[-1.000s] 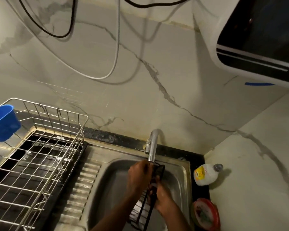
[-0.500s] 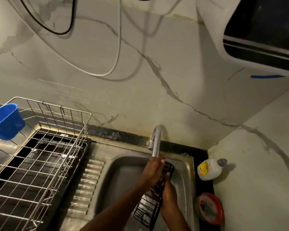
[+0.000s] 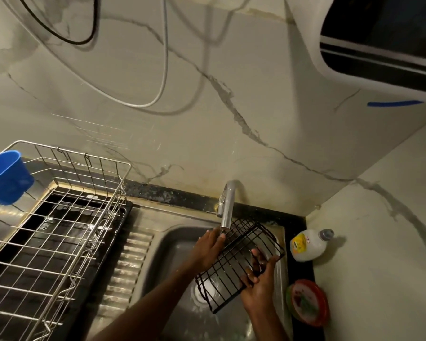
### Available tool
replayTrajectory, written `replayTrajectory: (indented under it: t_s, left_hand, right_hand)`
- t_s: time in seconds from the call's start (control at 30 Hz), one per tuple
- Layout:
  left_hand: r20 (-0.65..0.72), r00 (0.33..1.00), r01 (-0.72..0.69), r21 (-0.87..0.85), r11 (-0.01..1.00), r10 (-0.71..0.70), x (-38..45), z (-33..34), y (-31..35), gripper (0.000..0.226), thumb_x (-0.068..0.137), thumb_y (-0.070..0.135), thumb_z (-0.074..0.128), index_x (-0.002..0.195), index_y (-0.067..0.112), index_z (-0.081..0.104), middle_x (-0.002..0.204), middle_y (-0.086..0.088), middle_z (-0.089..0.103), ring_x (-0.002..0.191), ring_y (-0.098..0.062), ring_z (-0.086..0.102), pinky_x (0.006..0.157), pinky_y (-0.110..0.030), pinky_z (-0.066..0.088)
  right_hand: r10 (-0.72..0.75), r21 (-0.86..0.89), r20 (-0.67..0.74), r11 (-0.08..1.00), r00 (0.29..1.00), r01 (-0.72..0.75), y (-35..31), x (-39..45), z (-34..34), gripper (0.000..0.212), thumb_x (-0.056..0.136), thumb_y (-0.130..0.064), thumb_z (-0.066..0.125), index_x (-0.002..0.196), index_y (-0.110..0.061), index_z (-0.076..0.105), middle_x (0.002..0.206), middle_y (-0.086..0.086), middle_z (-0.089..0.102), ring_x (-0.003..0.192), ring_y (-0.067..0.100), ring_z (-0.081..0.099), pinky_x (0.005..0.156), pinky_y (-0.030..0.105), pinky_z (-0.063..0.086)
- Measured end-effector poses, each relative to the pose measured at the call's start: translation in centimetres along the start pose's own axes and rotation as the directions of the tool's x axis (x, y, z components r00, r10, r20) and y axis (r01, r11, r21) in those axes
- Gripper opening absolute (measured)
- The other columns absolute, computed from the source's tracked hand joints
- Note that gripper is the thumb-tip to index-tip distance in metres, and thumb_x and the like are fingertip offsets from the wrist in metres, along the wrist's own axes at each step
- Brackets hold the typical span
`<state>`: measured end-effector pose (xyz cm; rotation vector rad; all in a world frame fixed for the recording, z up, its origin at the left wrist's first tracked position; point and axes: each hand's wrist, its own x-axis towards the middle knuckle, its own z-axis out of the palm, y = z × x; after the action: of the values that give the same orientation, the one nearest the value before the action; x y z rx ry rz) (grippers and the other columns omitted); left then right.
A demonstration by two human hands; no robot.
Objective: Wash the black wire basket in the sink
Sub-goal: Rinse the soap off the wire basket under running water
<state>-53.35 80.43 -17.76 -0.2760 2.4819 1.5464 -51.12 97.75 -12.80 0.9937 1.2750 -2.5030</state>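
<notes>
**Black wire basket under the tap**

Black wire basket held tilted above steel sink, beneath chrome tap. Right hand gripping its lower right edge; left hand, fingers straight, touching its upper left rim.

Single head view, close above sink, looking forward-down toward wall corner.

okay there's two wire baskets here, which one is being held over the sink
The black wire basket, held over the sink by the right hand, left hand at its edge. The larger silver wire dish rack sits untouched on the counter.
</notes>
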Motion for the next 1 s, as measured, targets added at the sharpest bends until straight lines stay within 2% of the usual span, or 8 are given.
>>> replayTrajectory:
  t_s: [0.13,0.37,0.5,0.57,0.7,0.83,0.9,1.0]
  left_hand:
    - [-0.159,0.986,0.066,0.094,0.993,-0.051,1.0,0.5,1.6,0.047,0.104,0.062,0.034,0.114,0.026,0.061,0.106,0.003,0.062,0.095,-0.013,0.061,0.091,-0.045,0.059]
    - [-0.159,0.971,0.19,0.056,0.98,-0.179,2.6,0.7,4.1,0.067,0.1,0.065,0.045,0.138,0.01,0.056,0.126,-0.013,0.066,0.113,-0.028,0.066,0.1,-0.05,0.057]
    - [-0.07,0.988,0.142,0.078,0.987,-0.137,2.0,1.0,5.0,0.101,0.089,0.09,0.02,0.141,0.011,0.056,0.141,-0.023,0.056,0.13,-0.041,0.057,0.108,-0.058,0.05]
    - [0.05,0.997,0.043,0.171,0.984,-0.053,1.1,0.8,5.7,0.09,0.098,0.079,0.022,0.154,0.01,0.041,0.153,-0.024,0.045,0.143,-0.041,0.044,0.118,-0.057,0.04]
    - [0.285,0.923,-0.353,0.355,0.866,0.259,-1.1,-0.1,5.8,0.073,0.111,0.046,0.035,0.167,0.014,0.001,0.175,-0.002,-0.011,0.16,-0.017,-0.014,0.132,-0.045,0.0]
    - [0.392,0.844,-0.486,0.272,0.83,0.366,-2.4,-2.0,4.6,0.068,0.113,0.048,0.03,0.167,0.027,-0.005,0.175,0.01,-0.012,0.158,-0.002,-0.016,0.13,-0.034,-0.006]
    - [0.385,0.841,-0.493,0.257,0.831,0.38,-3.1,-2.6,4.3,0.064,0.113,0.047,0.027,0.167,0.029,-0.002,0.175,0.012,-0.009,0.158,0.0,-0.015,0.129,-0.034,-0.007]
    - [0.309,0.88,-0.443,0.251,0.861,0.362,-3.4,-2.0,2.6,0.06,0.113,0.047,0.025,0.167,0.035,0.002,0.174,0.017,-0.006,0.158,0.001,-0.013,0.128,-0.034,-0.007]
  right_hand:
    - [0.104,0.008,0.008,0.995,0.995,-0.104,1.0,-0.4,0.2,0.061,0.095,-0.067,0.045,0.112,-0.014,0.071,0.112,0.0,0.075,0.035,0.003,0.032,0.034,0.019,0.025]
    - [0.237,-0.008,0.03,0.972,0.971,-0.237,3.8,-1.5,0.3,0.066,0.091,-0.07,0.048,0.114,-0.013,0.073,0.097,0.0,0.075,0.035,0.006,0.038,0.038,0.021,0.023]
    - [0.23,-0.035,0.037,0.973,0.972,-0.229,3.7,-1.0,1.0,0.065,0.092,-0.071,0.047,0.118,-0.016,0.07,0.101,0.0,0.075,0.039,0.006,0.044,0.039,0.021,0.028]
    - [0.222,-0.025,0.022,0.975,0.975,-0.221,3.7,-0.8,1.5,0.065,0.092,-0.071,0.046,0.12,-0.016,0.068,0.104,0.003,0.074,0.052,0.011,0.057,0.043,0.023,0.04]
    - [0.197,0.048,0.048,0.979,0.979,-0.199,3.4,-1.0,2.0,0.062,0.093,-0.071,0.044,0.114,-0.02,0.071,0.109,0.007,0.075,0.094,0.023,0.072,0.079,0.037,0.051]
    - [0.12,0.069,-0.008,0.99,0.993,-0.119,2.7,-0.1,1.3,0.06,0.085,-0.077,0.053,0.095,-0.024,0.078,0.088,0.003,0.074,0.063,0.017,0.06,0.056,0.028,0.043]
    - [0.1,0.076,-0.053,0.992,0.994,-0.096,2.2,0.2,0.7,0.063,0.082,-0.08,0.052,0.094,-0.023,0.077,0.079,-0.001,0.069,0.043,0.009,0.047,0.04,0.02,0.034]
    - [0.041,0.077,-0.088,0.996,0.995,-0.034,1.3,0.5,-0.2,0.068,0.085,-0.08,0.048,0.105,-0.021,0.075,0.077,-0.004,0.063,0.036,0.006,0.033,0.036,0.018,0.026]
